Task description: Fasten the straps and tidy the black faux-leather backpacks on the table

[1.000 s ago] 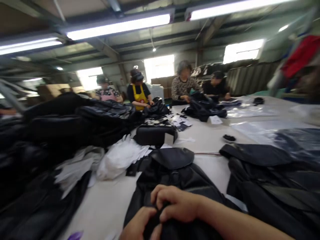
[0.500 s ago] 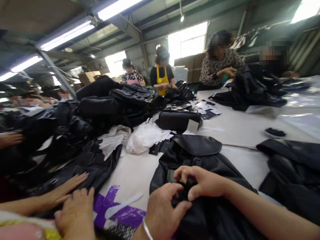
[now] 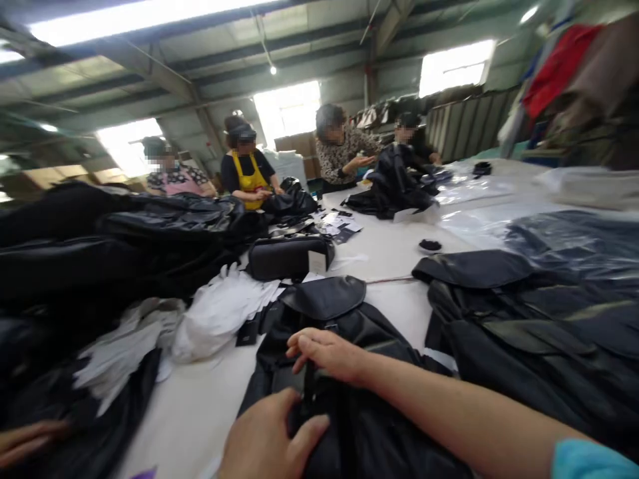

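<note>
A black backpack [image 3: 379,332] with a rounded top flap lies on the table in front of me. My right hand [image 3: 324,352] is over its upper front, thumb and fingers drawn together; whatever they hold, if anything, is hidden. Just below those fingers a narrow black strap [image 3: 309,386] runs down the front. My left hand [image 3: 272,436] rests at the bag's lower left, thumb and forefinger apart with nothing seen between them; its other fingers are hidden.
Another black backpack [image 3: 499,332] lies on the right. White gloves [image 3: 214,309], a black pouch [image 3: 289,258] with a tag, and black bags [image 3: 74,233] are further left. Co-workers stand across the table [image 3: 389,266]; another person's hand [image 3: 30,439] shows at lower left.
My view has turned right. My hands, close together at the strap before, are now further apart; the left thumb and forefinger have come off the strap.
</note>
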The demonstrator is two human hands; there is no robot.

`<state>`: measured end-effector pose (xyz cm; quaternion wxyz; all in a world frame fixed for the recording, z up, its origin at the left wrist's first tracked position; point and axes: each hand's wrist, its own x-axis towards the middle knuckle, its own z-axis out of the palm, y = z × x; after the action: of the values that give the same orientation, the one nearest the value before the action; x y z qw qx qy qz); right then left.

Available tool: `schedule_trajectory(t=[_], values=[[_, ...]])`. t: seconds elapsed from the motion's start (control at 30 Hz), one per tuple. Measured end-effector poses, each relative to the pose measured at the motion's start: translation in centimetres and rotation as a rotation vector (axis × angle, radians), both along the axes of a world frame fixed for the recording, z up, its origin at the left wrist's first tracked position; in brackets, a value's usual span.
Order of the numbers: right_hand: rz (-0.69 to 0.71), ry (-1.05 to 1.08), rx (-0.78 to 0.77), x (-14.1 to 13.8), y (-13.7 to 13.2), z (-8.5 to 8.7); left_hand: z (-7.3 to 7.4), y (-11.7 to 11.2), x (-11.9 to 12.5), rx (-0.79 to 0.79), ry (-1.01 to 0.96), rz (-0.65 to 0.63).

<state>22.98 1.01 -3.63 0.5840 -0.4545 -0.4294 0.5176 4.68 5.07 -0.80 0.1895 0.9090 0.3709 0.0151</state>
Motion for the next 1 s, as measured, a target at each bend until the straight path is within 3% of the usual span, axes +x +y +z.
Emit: schedule_trajectory(t=[0.07, 0.17, 0.2, 0.27, 0.37, 0.43, 0.53, 0.63, 0.7, 0.83, 0.93, 1.0], values=[[0.065, 0.193, -0.037, 0.0, -0.4, 0.0, 1.3, -0.9, 1.1, 0.022, -0.01, 0.016], [0.087, 0.347, -0.03, 0.8, -0.5, 0.0, 1.1, -1.5, 1.3, -0.006, -0.044, 0.091], [0.056, 0.271, -0.032, 1.1, -0.5, 0.0, 0.8, -1.6, 1.0, -0.027, -0.059, 0.113], [0.061, -0.081, -0.007, 1.5, -0.9, 0.2, 0.5, -1.9, 0.3, -0.063, -0.119, 0.153], [0.28, -0.676, 0.161, 0.7, -1.9, 0.5, 0.5, -2.4, -0.6, -0.057, -0.239, 0.17], [0.347, -0.873, 0.282, -0.3, -2.1, 0.5, 0.5, -2.8, -1.0, -0.016, -0.302, 0.145], [0.172, -1.002, 0.301, -0.9, -1.2, 0.1, 0.2, -3.5, -1.6, 0.099, -0.421, 0.107], [-0.192, -0.984, -0.035, 1.2, 0.6, -0.3, -0.4, -4.1, -2.8, 0.3, -0.589, 0.003], [-0.307, -0.977, -0.255, 3.4, 1.3, 0.0, -0.9, -4.3, -3.8, 0.402, -0.688, -0.138], [-0.2, -1.189, -0.291, 5.3, 0.8, 2.5, -2.0, -4.3, -5.1, 0.441, -0.78, -0.268], [0.012, -1.145, -0.232, 3.1, 0.4, 4.9, -2.8, -4.2, -5.1, 0.468, -0.841, -0.27], [0.203, -1.04, -0.169, 1.3, 1.0, 5.5, -3.0, -4.0, -5.0, 0.48, -0.863, -0.276]])
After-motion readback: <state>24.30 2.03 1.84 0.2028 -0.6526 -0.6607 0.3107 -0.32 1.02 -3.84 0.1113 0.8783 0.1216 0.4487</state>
